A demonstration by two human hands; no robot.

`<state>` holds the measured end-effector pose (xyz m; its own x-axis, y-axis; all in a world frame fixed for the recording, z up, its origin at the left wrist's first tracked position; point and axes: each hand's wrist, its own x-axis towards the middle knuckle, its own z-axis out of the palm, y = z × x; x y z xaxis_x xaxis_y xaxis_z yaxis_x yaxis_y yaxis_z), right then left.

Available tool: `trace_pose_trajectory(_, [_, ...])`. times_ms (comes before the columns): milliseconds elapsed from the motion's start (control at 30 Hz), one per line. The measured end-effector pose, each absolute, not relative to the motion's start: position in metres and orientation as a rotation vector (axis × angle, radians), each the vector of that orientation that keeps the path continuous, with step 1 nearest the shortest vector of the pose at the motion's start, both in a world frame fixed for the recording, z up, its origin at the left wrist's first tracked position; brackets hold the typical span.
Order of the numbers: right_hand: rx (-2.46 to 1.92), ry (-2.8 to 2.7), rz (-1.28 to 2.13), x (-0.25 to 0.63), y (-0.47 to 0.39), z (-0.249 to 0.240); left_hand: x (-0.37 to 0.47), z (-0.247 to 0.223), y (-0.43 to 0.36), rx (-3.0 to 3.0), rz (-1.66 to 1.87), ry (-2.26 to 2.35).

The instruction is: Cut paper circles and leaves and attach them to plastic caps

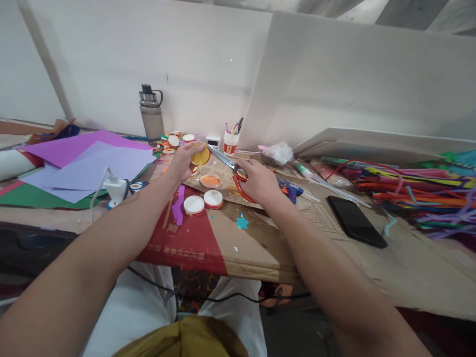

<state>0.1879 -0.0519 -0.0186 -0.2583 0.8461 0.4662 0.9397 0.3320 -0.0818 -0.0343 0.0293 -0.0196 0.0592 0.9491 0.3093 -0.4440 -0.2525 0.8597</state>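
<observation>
My left hand (185,159) pinches a round yellow disc (201,155) with a red edge, raised above the cardboard. In my right hand (256,179) is a pair of scissors (224,157) with red handles, the blades pointing toward the disc. Whether the blade tips touch it I cannot tell. Below my hands lie an orange-topped round lid (210,181) and two white-topped round lids, one on the left (194,205) and one on the right (213,199). A blue paper star (242,221) and a purple paper strip (179,207) lie nearby.
Coloured paper sheets (107,163) and a white plug (116,189) are on the left. A bottle (151,116) and a pen cup (230,143) stand at the back. A phone (356,221) and bundled pipe cleaners (405,186) lie on the right; a glue gun (292,191) is beside my right wrist.
</observation>
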Motion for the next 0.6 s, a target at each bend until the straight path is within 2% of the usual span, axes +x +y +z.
trace_pose_trajectory(600, [-1.57, -2.217, -0.381, 0.1884, -0.0483, -0.0209, -0.0322, -0.0197, 0.0293, 1.105, 1.419, 0.635])
